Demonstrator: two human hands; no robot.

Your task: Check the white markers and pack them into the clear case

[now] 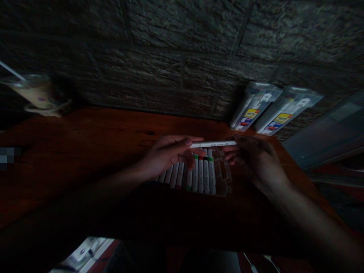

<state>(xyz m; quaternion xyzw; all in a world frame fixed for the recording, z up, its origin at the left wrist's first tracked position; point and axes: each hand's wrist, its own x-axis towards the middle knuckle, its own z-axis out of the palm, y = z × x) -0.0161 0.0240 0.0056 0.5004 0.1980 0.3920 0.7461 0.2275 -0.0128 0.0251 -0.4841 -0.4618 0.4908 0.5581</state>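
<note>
White marker (213,144) is held flat, running left to right, just above an open marker case (223,178) in the middle of the desk (99,151). The left hand (167,155) pinches its left end between thumb and fingertips. The right hand (256,161) is closed around the right end, so both hands are clamped on the same pen with a stretch of bare white barrel showing between them. It's pretty dim, so I can't tell whether there's a cap on either end.

The case under the hands is clear plastic. A row of markers (199,174) lies side by side in it, white barrels with coloured ends; I can make out green and red, and maybe pink lower down. The right part of the case looks like bare clear plastic slots. The left hand's fingers hang over the left part of the row and hide some of it.

At the back right, two sealed marker packs (254,106) lean side by side against the dark brick wall (182,57), each with a yellow label. Far left on the desk there's a cup (36,93) with a straw, well away from the hands. A flat grey slab (327,132) sits off to the right, near the desk's edge; too blurry to say what it is.
</note>
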